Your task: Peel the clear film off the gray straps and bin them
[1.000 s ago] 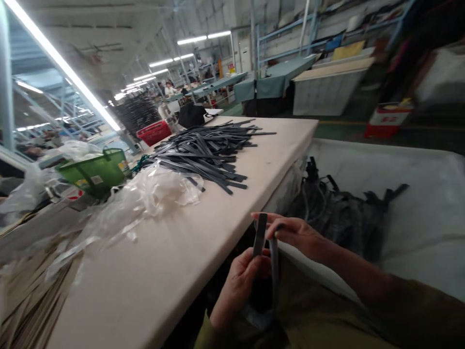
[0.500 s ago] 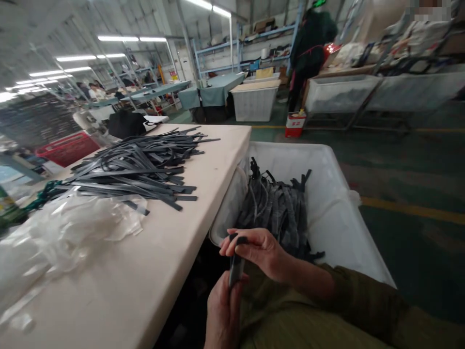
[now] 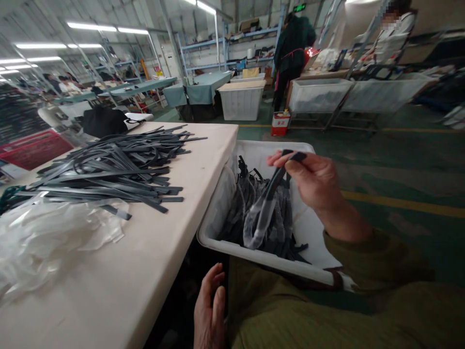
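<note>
My right hand (image 3: 314, 182) is raised over the white plastic bin, fingers pinched on the two dark ends of a folded strap (image 3: 267, 198). The strap hangs in a loop, its lower part wrapped in something clear or whitish. Beneath it, a heap of dark straps (image 3: 232, 223) lies in the bin (image 3: 319, 242), several with similar pale sections. My left hand (image 3: 210, 310) is by my lap near the table edge, holding nothing, with thumb and fingers apart.
To the left, a pale table (image 3: 156, 257) bears a pile of dark grey strips (image 3: 119, 169) and crumpled clear plastic film (image 3: 65, 237). A black cloth item (image 3: 103, 121) lies at its far end. A red and white can (image 3: 280, 123) stands on the floor; a person (image 3: 294, 48) stands beyond.
My right hand has pulled the strap out of my left hand and carried it up and right over the bin. The left hand has let go and loosened. The view has shifted slightly right.
</note>
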`<state>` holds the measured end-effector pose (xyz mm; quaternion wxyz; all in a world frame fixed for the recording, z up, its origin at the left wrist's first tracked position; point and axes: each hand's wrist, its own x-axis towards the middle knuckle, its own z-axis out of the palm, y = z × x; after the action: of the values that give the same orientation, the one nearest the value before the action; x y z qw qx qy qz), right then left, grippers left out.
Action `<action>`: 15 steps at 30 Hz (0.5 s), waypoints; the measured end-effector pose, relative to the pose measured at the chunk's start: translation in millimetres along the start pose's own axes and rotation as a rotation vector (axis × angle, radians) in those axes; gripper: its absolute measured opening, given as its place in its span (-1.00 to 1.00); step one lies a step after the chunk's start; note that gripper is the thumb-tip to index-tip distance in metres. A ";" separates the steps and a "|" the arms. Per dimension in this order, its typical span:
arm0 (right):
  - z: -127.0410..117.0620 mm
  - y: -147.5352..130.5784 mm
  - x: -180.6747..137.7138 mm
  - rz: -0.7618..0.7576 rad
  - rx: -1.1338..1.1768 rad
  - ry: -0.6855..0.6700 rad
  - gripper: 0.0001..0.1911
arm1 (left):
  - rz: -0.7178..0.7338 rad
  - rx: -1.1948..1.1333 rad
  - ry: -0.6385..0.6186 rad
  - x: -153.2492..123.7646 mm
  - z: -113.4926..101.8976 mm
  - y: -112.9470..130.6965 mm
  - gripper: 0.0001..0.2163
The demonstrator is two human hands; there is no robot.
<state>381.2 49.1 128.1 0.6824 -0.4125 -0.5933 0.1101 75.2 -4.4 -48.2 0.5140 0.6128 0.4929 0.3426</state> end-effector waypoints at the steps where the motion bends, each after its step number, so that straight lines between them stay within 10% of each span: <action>1: -10.0 5.5 12.0 -0.050 -0.100 0.015 -0.86 | -0.059 -0.025 0.021 -1.7 -1.8 -4.4 -0.53; 7: -51.0 90.1 40.5 -0.052 -0.528 -0.138 -0.80 | -0.155 -0.123 0.152 -8.1 -2.9 -28.6 -0.48; 15: -23.5 186.7 -74.5 0.109 -0.752 -0.435 -0.86 | -0.145 -0.142 0.197 -10.1 -12.7 -56.6 -0.47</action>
<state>445.4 109.9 -53.9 0.3370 -0.6302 -0.6995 0.0064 46.4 -11.2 -99.1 0.5287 0.5011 0.5584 0.3970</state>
